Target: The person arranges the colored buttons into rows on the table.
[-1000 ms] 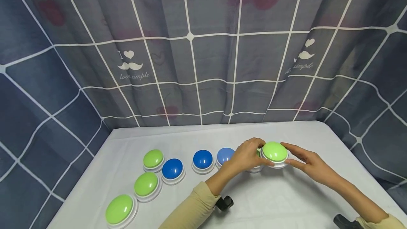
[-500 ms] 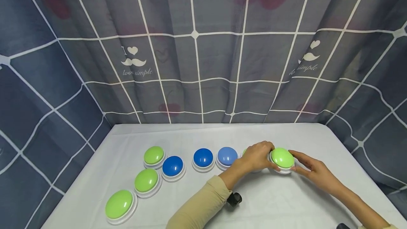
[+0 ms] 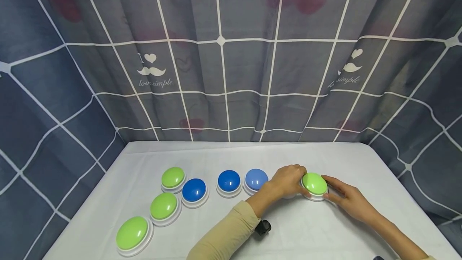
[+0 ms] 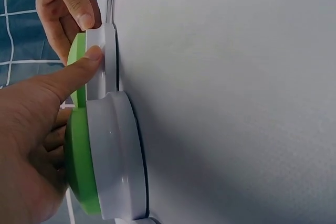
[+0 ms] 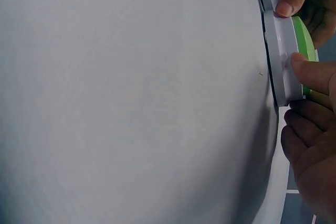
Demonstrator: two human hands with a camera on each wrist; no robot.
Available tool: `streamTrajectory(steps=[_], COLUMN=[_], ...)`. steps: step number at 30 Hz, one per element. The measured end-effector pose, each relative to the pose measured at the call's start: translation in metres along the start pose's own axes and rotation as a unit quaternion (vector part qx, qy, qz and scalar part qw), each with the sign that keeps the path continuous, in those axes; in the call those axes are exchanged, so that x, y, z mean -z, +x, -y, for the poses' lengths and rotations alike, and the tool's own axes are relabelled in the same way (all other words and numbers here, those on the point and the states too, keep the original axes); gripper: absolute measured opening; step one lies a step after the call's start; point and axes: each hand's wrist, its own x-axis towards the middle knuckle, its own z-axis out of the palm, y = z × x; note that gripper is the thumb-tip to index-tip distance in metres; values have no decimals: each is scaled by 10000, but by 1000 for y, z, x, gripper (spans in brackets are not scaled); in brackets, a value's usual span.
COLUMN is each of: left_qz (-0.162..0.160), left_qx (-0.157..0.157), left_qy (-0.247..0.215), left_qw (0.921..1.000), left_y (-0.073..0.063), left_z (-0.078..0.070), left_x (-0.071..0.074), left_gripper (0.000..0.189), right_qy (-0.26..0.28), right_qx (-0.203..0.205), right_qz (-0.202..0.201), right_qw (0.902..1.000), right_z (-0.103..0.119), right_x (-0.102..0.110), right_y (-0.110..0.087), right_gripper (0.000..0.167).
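A green push button (image 3: 315,183) with a white round base sits at the right end of the row on the table, between both hands. My left hand (image 3: 288,180) grips its left side, thumb on the front of the base, fingers behind. On the opposite side my right hand (image 3: 355,200) holds it between thumb and fingers; the right wrist view shows the thumb on the white base (image 5: 286,45). Under my left hand stands another green button (image 4: 118,156), mostly hidden in the head view. In the left wrist view its base meets the held button's base.
Farther left in the row stand a light blue button (image 3: 256,179) and a darker blue one (image 3: 229,180). Another blue button (image 3: 194,189) and three green ones, the nearest a green button (image 3: 132,232), form a slanting group at left. A grey checked curtain (image 3: 242,67) hangs behind the white table (image 3: 288,236).
Both hands have carried the green button down to the table, first rightward, then slightly back left against the row. The head view has shifted slightly.
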Motion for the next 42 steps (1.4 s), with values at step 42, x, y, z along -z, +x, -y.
streamTrajectory(steps=[42], left_qz=[-921], left_qx=[1449], left_qy=[-355], left_qw=[9845], left_y=[-171], left_z=[95], left_x=[91], left_gripper=[67], right_qy=[996], right_qx=[851], right_qz=[178], right_qw=[9912], right_z=[129], right_x=[-55], right_y=[53], right_gripper=[69])
